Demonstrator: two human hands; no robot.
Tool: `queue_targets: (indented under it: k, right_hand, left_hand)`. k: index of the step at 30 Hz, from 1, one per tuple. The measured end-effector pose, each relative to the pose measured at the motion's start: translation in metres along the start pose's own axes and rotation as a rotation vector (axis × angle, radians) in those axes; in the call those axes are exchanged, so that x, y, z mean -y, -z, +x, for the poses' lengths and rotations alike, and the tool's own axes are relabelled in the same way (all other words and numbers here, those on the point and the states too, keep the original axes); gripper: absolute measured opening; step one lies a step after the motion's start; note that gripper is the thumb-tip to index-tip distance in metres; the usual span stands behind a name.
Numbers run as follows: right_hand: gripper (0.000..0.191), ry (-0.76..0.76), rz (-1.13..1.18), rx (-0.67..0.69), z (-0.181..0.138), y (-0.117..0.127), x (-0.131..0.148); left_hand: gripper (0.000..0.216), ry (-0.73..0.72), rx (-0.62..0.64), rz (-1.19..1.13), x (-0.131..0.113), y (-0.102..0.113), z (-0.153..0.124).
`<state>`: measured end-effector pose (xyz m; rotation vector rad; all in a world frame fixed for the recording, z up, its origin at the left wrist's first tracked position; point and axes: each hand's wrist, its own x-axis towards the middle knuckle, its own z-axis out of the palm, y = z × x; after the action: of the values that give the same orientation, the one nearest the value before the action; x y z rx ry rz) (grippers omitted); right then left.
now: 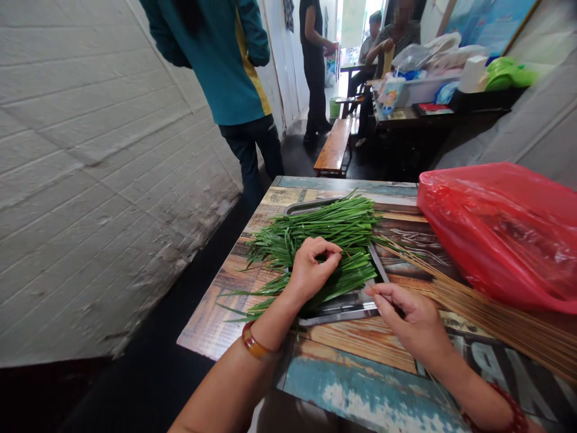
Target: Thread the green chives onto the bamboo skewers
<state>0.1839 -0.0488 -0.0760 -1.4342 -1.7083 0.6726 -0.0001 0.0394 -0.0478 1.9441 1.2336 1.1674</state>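
Long green garlic chives [324, 225] lie heaped in a metal tray [381, 264], some trailing over its left side. Above the pile, my left hand [313, 267] is closed, thumb and forefinger pinched together; whatever sits between them is too small to make out. My right hand [410, 316] is closed at the tray's near right corner, its fingertips pinched on what looks like a thin bamboo skewer. Part of that thin stick shows below the wrist. A bundle of bamboo skewers [478, 313] lies to the right, its far ends reaching the tray's edge.
A red plastic bag [505, 228] fills the table's right side, against the skewers. Beyond the patterned table [225, 307] stand a wooden bench [334, 147] and a cluttered dark table [406, 123]. One person in teal [229, 66] stands close; others are farther back. A white wall [90, 168] runs along the left.
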Motion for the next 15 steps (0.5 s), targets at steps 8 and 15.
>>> queue_targets:
  k: [8,15]
  right_hand:
    - [0.02,0.021,0.012,0.009,0.0015,0.0011,0.0016]
    - [0.02,-0.004,0.017,-0.018,0.0009,0.0001,0.007]
  left_hand:
    - [0.009,0.005,0.011,-0.006,-0.0018,0.0006,0.0005]
    - [0.01,-0.01,0.008,-0.012,-0.0006,0.0002,0.0004]
